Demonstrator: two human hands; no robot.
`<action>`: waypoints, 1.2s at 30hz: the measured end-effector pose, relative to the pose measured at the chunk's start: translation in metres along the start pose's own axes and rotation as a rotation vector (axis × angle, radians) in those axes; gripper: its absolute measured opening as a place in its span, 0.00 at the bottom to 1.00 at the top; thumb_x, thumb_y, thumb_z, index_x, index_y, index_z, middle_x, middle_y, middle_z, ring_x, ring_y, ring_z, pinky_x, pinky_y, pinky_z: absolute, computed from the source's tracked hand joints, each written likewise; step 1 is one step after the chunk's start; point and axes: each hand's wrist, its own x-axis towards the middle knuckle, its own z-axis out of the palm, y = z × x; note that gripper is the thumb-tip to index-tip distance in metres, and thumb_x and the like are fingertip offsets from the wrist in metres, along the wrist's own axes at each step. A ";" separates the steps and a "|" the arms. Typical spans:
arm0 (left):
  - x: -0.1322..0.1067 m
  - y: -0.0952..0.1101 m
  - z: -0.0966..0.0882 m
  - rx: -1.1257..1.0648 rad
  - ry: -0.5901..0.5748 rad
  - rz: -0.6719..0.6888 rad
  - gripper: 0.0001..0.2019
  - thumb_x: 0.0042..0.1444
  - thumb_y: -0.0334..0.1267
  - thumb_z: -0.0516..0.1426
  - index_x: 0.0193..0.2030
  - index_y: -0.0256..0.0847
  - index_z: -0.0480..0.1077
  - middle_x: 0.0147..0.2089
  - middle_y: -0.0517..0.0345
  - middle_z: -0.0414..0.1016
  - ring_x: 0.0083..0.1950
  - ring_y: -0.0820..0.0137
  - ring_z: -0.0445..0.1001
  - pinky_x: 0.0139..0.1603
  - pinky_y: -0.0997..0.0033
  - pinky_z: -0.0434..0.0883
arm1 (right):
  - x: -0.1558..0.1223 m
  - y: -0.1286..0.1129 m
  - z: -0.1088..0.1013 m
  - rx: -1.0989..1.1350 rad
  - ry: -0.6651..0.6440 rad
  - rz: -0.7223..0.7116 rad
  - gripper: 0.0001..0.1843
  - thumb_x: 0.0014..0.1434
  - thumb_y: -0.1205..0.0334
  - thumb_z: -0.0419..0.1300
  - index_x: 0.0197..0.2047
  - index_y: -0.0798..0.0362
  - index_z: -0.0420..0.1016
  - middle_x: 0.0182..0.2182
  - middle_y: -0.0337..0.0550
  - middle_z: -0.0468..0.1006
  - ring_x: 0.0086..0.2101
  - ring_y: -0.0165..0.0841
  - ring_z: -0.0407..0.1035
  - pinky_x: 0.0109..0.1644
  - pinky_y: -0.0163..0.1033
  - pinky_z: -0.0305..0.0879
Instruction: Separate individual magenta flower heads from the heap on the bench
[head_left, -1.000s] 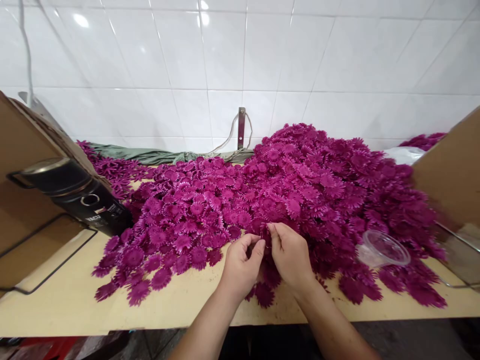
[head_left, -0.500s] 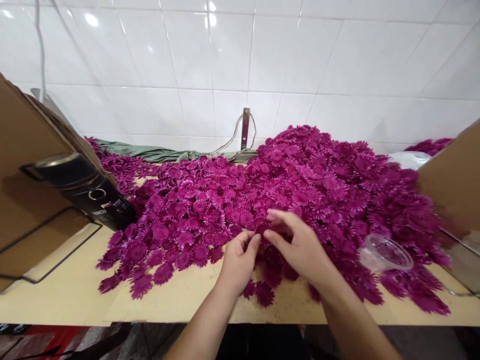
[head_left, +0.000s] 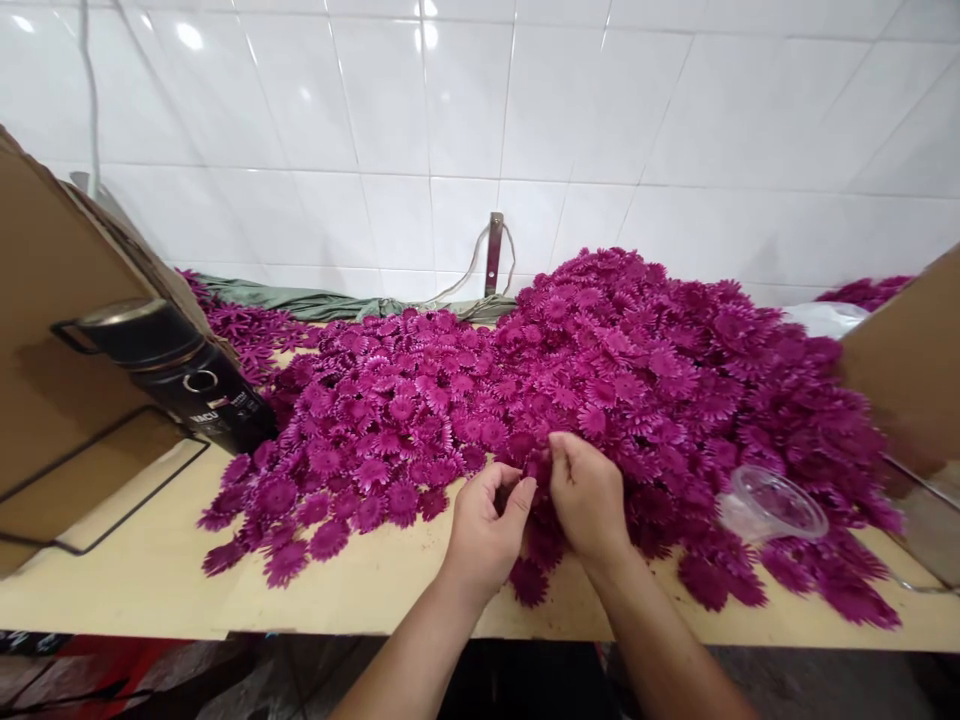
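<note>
My left hand (head_left: 487, 520) is closed in a pinch, thumb and forefinger pressed at the near edge of a magenta flower head (head_left: 537, 465). Opposite it, my right hand (head_left: 591, 502) has its fingers curled in and grips the other side of the same flower. Its petals partly blend with those behind, so its full outline is hard to make out. Both hands are just above the front of a broad heap of similar magenta flower heads (head_left: 637, 370), which look artificial. Several loose ones lie below my hands on the tan tabletop (head_left: 352, 590).
A black vacuum bottle (head_left: 195, 380) leans at the left by a cardboard box (head_left: 45, 330) and a black wire frame (head_left: 142, 495). A clear plastic tub (head_left: 780, 508) sits tilted among flowers at right, near another cardboard panel (head_left: 907, 350). Green cloth (head_left: 300, 300) lines the tiled wall.
My right hand has come in toward the left, and its fingers have closed on the flower. My left hand has shifted slightly right, still pinching. The view has moved a little.
</note>
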 end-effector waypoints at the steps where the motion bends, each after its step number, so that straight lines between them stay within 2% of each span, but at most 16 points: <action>1: -0.001 0.000 -0.001 -0.004 0.010 0.003 0.10 0.47 0.43 0.56 0.26 0.38 0.66 0.23 0.63 0.64 0.26 0.75 0.61 0.29 0.76 0.61 | 0.006 0.005 -0.002 -0.008 0.022 0.032 0.19 0.59 0.60 0.43 0.21 0.52 0.66 0.19 0.42 0.73 0.22 0.32 0.66 0.29 0.37 0.60; 3: 0.000 0.000 -0.004 -0.007 0.014 -0.008 0.11 0.46 0.44 0.57 0.25 0.38 0.65 0.22 0.64 0.63 0.26 0.75 0.60 0.29 0.76 0.61 | 0.019 0.012 -0.009 -0.004 0.087 0.051 0.15 0.58 0.60 0.46 0.26 0.53 0.70 0.24 0.45 0.75 0.26 0.35 0.69 0.34 0.40 0.64; 5: 0.002 -0.001 -0.005 -0.011 0.013 -0.039 0.12 0.45 0.45 0.57 0.24 0.38 0.65 0.22 0.64 0.63 0.26 0.75 0.60 0.29 0.76 0.60 | 0.029 0.014 -0.016 0.014 0.150 -0.025 0.12 0.55 0.60 0.50 0.37 0.55 0.72 0.35 0.51 0.76 0.37 0.39 0.70 0.43 0.46 0.64; 7: 0.006 -0.002 -0.006 -0.021 0.009 -0.077 0.12 0.45 0.45 0.57 0.24 0.37 0.65 0.22 0.64 0.62 0.26 0.75 0.60 0.29 0.75 0.60 | 0.029 0.009 -0.022 0.040 0.140 -0.124 0.16 0.53 0.58 0.53 0.44 0.56 0.71 0.44 0.54 0.73 0.47 0.42 0.65 0.52 0.51 0.59; 8: 0.008 -0.003 -0.006 -0.029 0.000 -0.090 0.13 0.46 0.46 0.57 0.24 0.37 0.65 0.22 0.63 0.63 0.26 0.75 0.60 0.29 0.75 0.60 | 0.025 0.005 -0.023 0.069 0.089 -0.152 0.17 0.53 0.57 0.54 0.45 0.55 0.71 0.45 0.54 0.72 0.49 0.43 0.63 0.54 0.52 0.57; 10: 0.011 -0.004 -0.005 -0.045 -0.013 -0.092 0.13 0.47 0.47 0.56 0.24 0.37 0.65 0.22 0.63 0.63 0.26 0.75 0.60 0.29 0.75 0.60 | 0.013 -0.003 -0.022 0.198 -0.084 -0.141 0.17 0.54 0.57 0.55 0.46 0.54 0.70 0.45 0.52 0.73 0.48 0.40 0.64 0.53 0.51 0.59; 13: 0.010 -0.005 -0.006 -0.053 -0.011 -0.062 0.15 0.49 0.48 0.54 0.23 0.37 0.65 0.22 0.63 0.62 0.26 0.75 0.59 0.30 0.75 0.60 | -0.004 -0.008 -0.015 0.461 -0.318 0.023 0.13 0.53 0.60 0.56 0.42 0.53 0.70 0.37 0.47 0.76 0.38 0.35 0.70 0.44 0.43 0.67; 16: 0.006 -0.005 -0.006 -0.046 -0.014 -0.043 0.15 0.49 0.47 0.54 0.22 0.37 0.64 0.21 0.64 0.60 0.26 0.75 0.58 0.29 0.75 0.60 | -0.010 -0.006 -0.009 0.620 -0.360 0.185 0.08 0.50 0.60 0.58 0.33 0.53 0.69 0.28 0.43 0.75 0.30 0.33 0.71 0.37 0.39 0.69; 20: 0.003 -0.004 -0.006 -0.061 -0.026 -0.029 0.14 0.50 0.46 0.54 0.23 0.37 0.66 0.23 0.62 0.63 0.28 0.74 0.61 0.31 0.75 0.62 | -0.009 -0.005 -0.008 0.694 -0.408 0.214 0.13 0.46 0.60 0.61 0.37 0.54 0.71 0.33 0.44 0.76 0.35 0.34 0.71 0.41 0.40 0.68; 23: 0.005 -0.003 -0.006 -0.039 -0.036 -0.002 0.14 0.51 0.45 0.53 0.24 0.37 0.67 0.24 0.60 0.66 0.29 0.73 0.63 0.32 0.74 0.63 | -0.011 -0.007 -0.008 0.660 -0.369 0.225 0.11 0.47 0.60 0.60 0.35 0.54 0.73 0.32 0.44 0.77 0.35 0.35 0.71 0.41 0.40 0.67; 26: 0.006 -0.004 -0.006 -0.008 -0.026 0.030 0.13 0.52 0.44 0.53 0.26 0.36 0.68 0.25 0.59 0.67 0.30 0.72 0.64 0.34 0.74 0.64 | -0.014 -0.010 -0.007 0.597 -0.304 0.202 0.08 0.50 0.59 0.58 0.30 0.55 0.73 0.28 0.42 0.76 0.31 0.33 0.69 0.37 0.38 0.65; 31: 0.004 -0.007 -0.003 0.042 0.004 0.053 0.10 0.50 0.42 0.54 0.27 0.37 0.68 0.25 0.59 0.67 0.29 0.73 0.64 0.32 0.74 0.64 | -0.010 -0.016 -0.002 0.539 -0.230 0.228 0.17 0.54 0.55 0.53 0.19 0.55 0.67 0.15 0.35 0.64 0.19 0.27 0.59 0.23 0.33 0.56; 33: 0.002 -0.007 -0.002 0.041 0.006 0.062 0.09 0.50 0.41 0.55 0.27 0.37 0.68 0.26 0.59 0.67 0.29 0.73 0.64 0.32 0.75 0.64 | -0.004 -0.014 -0.002 0.504 -0.174 0.221 0.17 0.54 0.55 0.53 0.18 0.54 0.66 0.15 0.35 0.64 0.20 0.27 0.58 0.24 0.33 0.56; 36: 0.000 -0.004 -0.003 0.012 0.014 0.058 0.09 0.49 0.42 0.55 0.27 0.37 0.68 0.24 0.60 0.66 0.27 0.74 0.62 0.30 0.75 0.62 | 0.009 -0.003 -0.006 0.456 -0.050 0.252 0.14 0.54 0.56 0.53 0.22 0.55 0.69 0.19 0.38 0.70 0.23 0.30 0.64 0.30 0.36 0.63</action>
